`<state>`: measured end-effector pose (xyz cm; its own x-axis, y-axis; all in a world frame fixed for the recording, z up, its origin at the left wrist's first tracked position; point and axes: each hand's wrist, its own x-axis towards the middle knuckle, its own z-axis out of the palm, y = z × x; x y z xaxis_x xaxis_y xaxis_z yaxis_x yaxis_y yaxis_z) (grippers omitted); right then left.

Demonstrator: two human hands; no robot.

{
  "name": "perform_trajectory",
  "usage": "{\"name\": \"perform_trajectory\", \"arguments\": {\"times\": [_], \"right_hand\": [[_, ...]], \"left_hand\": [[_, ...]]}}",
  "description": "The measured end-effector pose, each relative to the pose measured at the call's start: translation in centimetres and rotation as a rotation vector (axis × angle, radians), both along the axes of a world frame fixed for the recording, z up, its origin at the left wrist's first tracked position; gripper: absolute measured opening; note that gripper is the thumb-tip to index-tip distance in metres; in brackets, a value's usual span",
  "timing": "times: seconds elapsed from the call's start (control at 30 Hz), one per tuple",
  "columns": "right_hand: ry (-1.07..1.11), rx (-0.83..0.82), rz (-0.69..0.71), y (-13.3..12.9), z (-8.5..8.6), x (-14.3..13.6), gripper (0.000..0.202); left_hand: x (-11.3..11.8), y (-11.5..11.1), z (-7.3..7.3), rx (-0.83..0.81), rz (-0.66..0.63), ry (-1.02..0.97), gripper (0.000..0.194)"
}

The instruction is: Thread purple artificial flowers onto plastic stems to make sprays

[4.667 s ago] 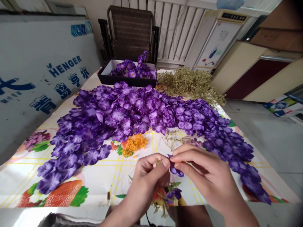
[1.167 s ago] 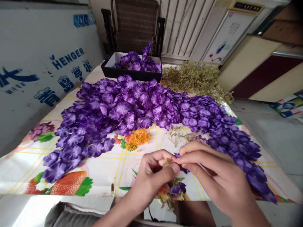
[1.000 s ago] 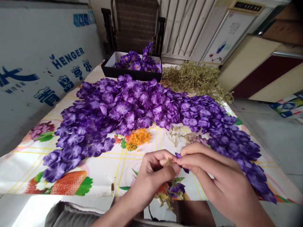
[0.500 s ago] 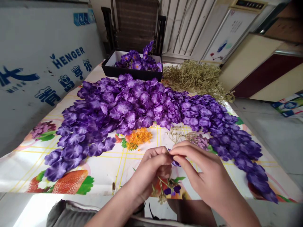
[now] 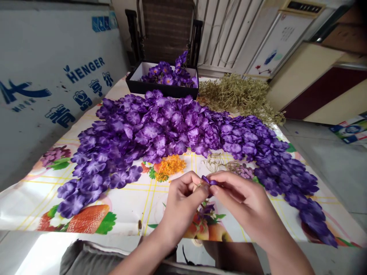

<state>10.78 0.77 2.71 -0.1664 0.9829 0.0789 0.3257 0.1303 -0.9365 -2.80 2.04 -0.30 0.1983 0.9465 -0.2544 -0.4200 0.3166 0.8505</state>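
Note:
My left hand [image 5: 183, 206] and my right hand [image 5: 243, 196] meet over the table's near edge, fingertips almost touching. A small purple artificial flower [image 5: 211, 181] is pinched between my right thumb and fingers. The left fingers are closed on an artificial flower stem, mostly hidden by the hand; a purple bloom [image 5: 207, 211] on it hangs below the fingers. Just beyond my hands lie a small pile of orange flower centres [image 5: 169, 167] and a few loose pale green stems [image 5: 215, 162]. A wide arc of loose purple petals [image 5: 160, 126] curves around them.
At the back stands a black box [image 5: 160, 88] with finished-looking purple flowers in it. Right of it is a heap of dried-looking green stems [image 5: 241, 91]. A printed tablecloth [image 5: 120, 206] covers the table. A chair [image 5: 169, 34] and a white freezer-like cabinet [image 5: 34, 133] stand behind and left.
The left hand has turned, and the stem hanging from it has swung from pointing down and left to under the fingertips. More of the purple flower shows between the fingertips.

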Motion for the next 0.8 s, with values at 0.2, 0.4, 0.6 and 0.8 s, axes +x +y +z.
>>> {"name": "perform_trajectory", "arguments": {"times": [0.2, 0.4, 0.6, 0.8], "right_hand": [[-0.209, 0.423, -0.072, 0.39, -0.68, -0.12, 0.018], [-0.31, 0.662, -0.105, 0.37, -0.62, -0.01, 0.027], [-0.391, 0.752, -0.133, -0.01, -0.78, 0.06, 0.035], [-0.443, 0.81, -0.15, -0.1, -0.99, 0.21, 0.037]], "left_hand": [[-0.25, 0.01, -0.2, -0.025, -0.061, -0.122, 0.016], [-0.37, -0.13, -0.1, 0.002, -0.115, -0.175, 0.022], [-0.17, -0.02, 0.13, -0.037, -0.128, -0.263, 0.023], [-0.16, -0.14, 0.36, -0.101, -0.149, -0.308, 0.024]]}}
